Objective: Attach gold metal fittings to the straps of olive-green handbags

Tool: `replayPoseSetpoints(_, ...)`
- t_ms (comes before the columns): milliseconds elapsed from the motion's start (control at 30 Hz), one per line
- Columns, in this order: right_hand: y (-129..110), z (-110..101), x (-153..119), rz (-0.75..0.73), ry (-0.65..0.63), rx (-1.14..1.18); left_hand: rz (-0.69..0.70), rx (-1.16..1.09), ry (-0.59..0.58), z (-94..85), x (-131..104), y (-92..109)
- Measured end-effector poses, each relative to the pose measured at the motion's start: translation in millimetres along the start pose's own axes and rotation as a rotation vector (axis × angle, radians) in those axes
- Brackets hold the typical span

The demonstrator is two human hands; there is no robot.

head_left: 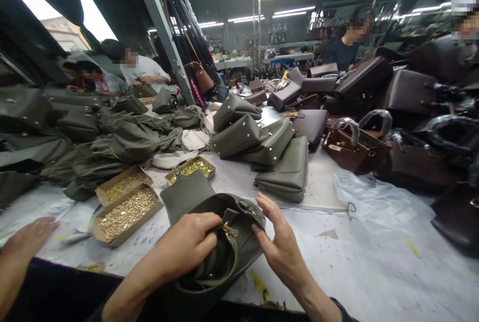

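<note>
An olive-green handbag (239, 277) stands in front of me with its mouth facing up and its flap (189, 194) folded back toward the far side. My left hand (183, 242) reaches over the opening, thumb and forefinger pinched together at a gold metal clasp (230, 231). What exactly sits between those fingertips is partly hidden. At the bag's right rim is my right hand (280, 239), its thumb on the inner side and its fingers outside, with the edge between them. Dark folds of lining or strap fill the inside.
Beyond the bag stand cardboard trays of small gold pieces (127, 214) and a tray of gold fittings (196, 168). Green bags (284, 174) lie stacked ahead; brown handbags (354, 145) and clear plastic (374, 202) are rightward. Another person's hand (28, 239) rests at left.
</note>
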State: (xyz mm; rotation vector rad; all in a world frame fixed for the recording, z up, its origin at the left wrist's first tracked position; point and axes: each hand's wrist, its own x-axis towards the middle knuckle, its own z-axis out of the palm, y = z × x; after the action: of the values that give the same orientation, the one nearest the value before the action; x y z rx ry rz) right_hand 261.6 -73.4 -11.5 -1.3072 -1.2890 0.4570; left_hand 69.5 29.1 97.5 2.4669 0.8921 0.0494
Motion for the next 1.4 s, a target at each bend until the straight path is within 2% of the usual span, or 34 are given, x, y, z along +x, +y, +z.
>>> replayPoseSetpoints(67, 6.1, 1.4, 7.8, -0.015, -0.021, 0.044, 0.004, 0.065, -0.080, 4.0, 9.6, 0.6)
replayPoseSetpoints(167, 15.7, 6.8, 27.0, 0.011, 0.054, 0.147, 0.008, -0.034, -0.021, 4.0, 29.0, -2.6)
replayPoseSetpoints(233, 22.0, 10.2, 41.5, 0.041, 0.128, 0.206, -0.012, -0.215, 0.015, 0.9, 40.4, -10.0)
replayPoseSetpoints(300, 25.8, 12.9, 53.5, 0.000, 0.153, 0.221, -0.031, -0.457, -0.045, -0.6, 49.0, -18.9)
replayPoseSetpoints(367, 26.2, 15.6, 60.4, -0.093, 0.134, 0.213, -0.074, -0.668, -0.127, 2.8, 54.4, -24.9)
replayPoseSetpoints(433, 24.5, 18.7, 62.0, -0.168, 0.099, 0.201, -0.111, -0.758, -0.147, 10.5, 56.8, -25.2)
replayPoseSetpoints(600, 25.6, 23.9, 52.9, -0.189, 0.085, 0.159, -0.021, -0.621, -0.089, 27.0, 56.2, -12.8)
replayPoseSetpoints(767, 36.1, 22.2, 44.4, -0.213, 0.076, 0.151, -0.068, -0.597, -0.042, 26.8, 58.8, -9.4)
replayPoseSetpoints(900, 39.3, 20.8, 41.9, -0.251, 0.038, 0.197, -0.105, -0.687, -0.029, 22.4, 59.7, -6.8)
replayPoseSetpoints(1133, 36.6, 23.0, 42.8, -0.255, 0.053, 0.194, -0.188, -0.919, -0.130, 15.9, 53.9, -11.0)
replayPoseSetpoints(1267, 36.0, 24.5, 43.6, -0.266, 0.036, 0.160, -0.211, -0.988, -0.034, 23.8, 54.3, -14.6)
replayPoseSetpoints(1400, 32.5, 22.7, 44.7, -0.260, 0.006, 0.150, -0.223, -0.869, 0.107, 32.0, 57.4, -13.0)
